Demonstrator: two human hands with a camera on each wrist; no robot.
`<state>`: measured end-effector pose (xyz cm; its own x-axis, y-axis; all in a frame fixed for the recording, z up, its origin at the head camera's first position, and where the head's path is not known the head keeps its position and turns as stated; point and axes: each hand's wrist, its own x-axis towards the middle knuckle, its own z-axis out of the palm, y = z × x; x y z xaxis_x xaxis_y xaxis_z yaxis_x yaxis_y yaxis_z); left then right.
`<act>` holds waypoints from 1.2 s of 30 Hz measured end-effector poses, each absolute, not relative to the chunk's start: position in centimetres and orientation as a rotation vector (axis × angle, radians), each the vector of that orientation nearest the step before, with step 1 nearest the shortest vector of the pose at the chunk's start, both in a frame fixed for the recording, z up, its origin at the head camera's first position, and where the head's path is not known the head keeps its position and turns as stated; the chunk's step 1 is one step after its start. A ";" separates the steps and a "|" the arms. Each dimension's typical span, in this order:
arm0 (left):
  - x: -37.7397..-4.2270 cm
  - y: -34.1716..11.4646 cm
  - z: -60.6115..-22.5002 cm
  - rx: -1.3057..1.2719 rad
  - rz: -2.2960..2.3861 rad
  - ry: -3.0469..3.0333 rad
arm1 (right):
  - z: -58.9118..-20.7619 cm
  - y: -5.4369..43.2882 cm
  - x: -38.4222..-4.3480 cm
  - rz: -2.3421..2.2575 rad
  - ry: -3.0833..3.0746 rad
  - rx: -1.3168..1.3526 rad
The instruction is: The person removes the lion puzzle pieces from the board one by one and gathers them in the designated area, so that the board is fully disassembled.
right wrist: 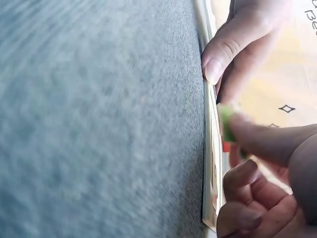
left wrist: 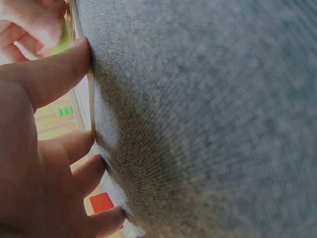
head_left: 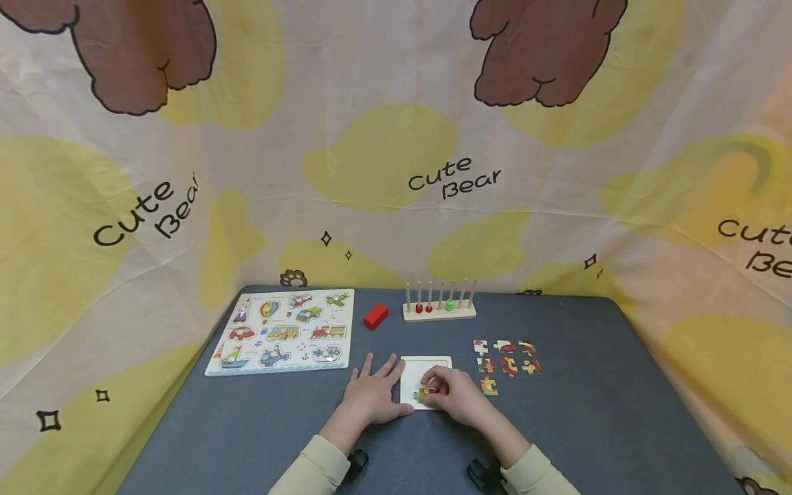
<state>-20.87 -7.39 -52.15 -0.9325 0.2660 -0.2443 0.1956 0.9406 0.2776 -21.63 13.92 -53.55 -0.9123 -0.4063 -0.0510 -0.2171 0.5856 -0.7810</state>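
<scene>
A white square puzzle tray (head_left: 406, 375) lies in front of me on the table. My left hand (head_left: 371, 399) is spread flat at its left side, the thumb on the near left corner and the fingertips along the left edge. Over the tray my right hand (head_left: 460, 397) pinches a jigsaw puzzle piece (right wrist: 227, 123) with green on it between thumb and fingers. The piece is close above the tray's near part, partly covered by the fingers. Several loose puzzle pieces (head_left: 508, 365) with red and yellow print lie on the table to the right of this hand.
A picture board of vehicles (head_left: 284, 333) lies at the left. At the back are a red block (head_left: 375, 316) and a wooden peg stand (head_left: 439, 313) with red and green beads. The dark table (head_left: 581, 412) ends at a printed cloth backdrop (head_left: 371, 240).
</scene>
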 end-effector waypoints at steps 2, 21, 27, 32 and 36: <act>-20.9 -7.4 -52.2 0.344 0.358 2.819 | -53.3 14.0 -21.5 -1.268 2.589 -0.513; -20.9 -7.3 -52.0 0.333 0.357 2.790 | -50.0 18.0 -21.1 -1.474 2.713 -0.259; -20.9 -7.3 -52.1 0.341 0.376 2.788 | -50.0 19.8 -20.9 -1.446 2.754 -0.218; -20.9 -7.5 -52.2 0.347 0.384 2.792 | -50.0 21.2 -20.8 -1.427 2.785 -0.193; -20.9 -7.5 -52.3 0.355 0.388 2.796 | -49.9 22.3 -20.7 -1.433 2.796 -0.134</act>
